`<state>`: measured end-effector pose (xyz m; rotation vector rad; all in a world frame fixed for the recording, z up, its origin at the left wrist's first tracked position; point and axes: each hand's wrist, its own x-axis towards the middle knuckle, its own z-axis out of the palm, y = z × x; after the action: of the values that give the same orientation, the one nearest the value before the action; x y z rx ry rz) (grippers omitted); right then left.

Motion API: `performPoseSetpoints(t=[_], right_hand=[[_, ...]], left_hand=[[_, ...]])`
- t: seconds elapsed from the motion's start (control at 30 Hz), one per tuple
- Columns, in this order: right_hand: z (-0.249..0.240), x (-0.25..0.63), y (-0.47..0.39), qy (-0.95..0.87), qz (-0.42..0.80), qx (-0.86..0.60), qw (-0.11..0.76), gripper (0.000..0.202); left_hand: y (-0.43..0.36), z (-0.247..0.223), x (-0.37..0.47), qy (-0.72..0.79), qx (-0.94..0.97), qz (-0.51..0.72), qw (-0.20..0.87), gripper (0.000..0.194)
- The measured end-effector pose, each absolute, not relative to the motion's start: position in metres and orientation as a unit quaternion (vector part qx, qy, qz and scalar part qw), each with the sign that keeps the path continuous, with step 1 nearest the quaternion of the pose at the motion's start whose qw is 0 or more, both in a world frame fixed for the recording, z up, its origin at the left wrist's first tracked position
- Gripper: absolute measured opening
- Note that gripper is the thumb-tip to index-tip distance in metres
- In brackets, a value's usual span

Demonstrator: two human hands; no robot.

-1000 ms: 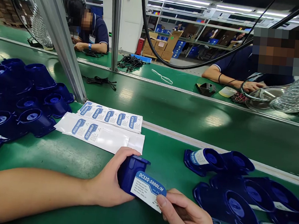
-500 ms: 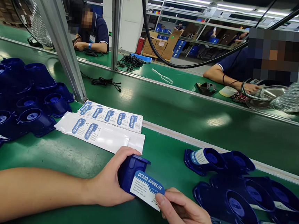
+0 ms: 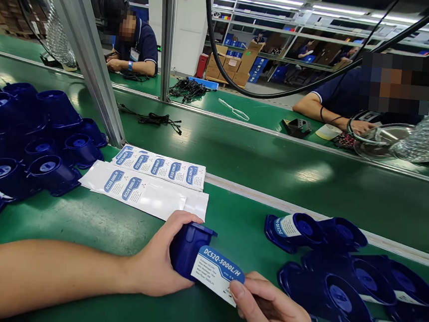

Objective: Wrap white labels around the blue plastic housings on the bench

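My left hand (image 3: 164,262) is wrapped round a dark blue plastic housing (image 3: 188,249), thumb on its upper edge and fingers underneath. Between thumb and fingers, my right hand (image 3: 276,309) pinches the right end of a white and blue sticker label (image 3: 218,271) printed DC52Q-5000L/H. The label's left end overlaps the right side of the housing; whether it touches the surface I cannot tell. Beyond my hands lie sheets of the same labels (image 3: 161,169), with a sheet partly bare of labels (image 3: 162,199) in front.
Unlabelled blue housings (image 3: 48,166) are heaped on the left. Several labelled ones (image 3: 306,229) lie to the right. A metal post (image 3: 84,54) rises behind the label sheets. Black cables (image 3: 158,120) rest on the conveyor (image 3: 256,149). Two people work across it.
My right hand and the label have shifted slightly right, away from the housing, so less of them overlaps. The cable bundle on the conveyor has moved right. My left hand stays nearly still.
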<state>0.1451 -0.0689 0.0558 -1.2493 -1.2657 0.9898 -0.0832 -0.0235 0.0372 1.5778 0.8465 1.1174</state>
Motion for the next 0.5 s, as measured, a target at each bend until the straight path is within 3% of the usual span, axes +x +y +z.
performPoseSetpoints(t=[0.5], right_hand=[[0.064, 0.129, -0.071, -0.468, 0.431, -0.562, 0.528, 0.031]], left_hand=[[-0.024, 0.038, -0.083, 0.356, 0.651, 0.462, 0.485, 0.084]])
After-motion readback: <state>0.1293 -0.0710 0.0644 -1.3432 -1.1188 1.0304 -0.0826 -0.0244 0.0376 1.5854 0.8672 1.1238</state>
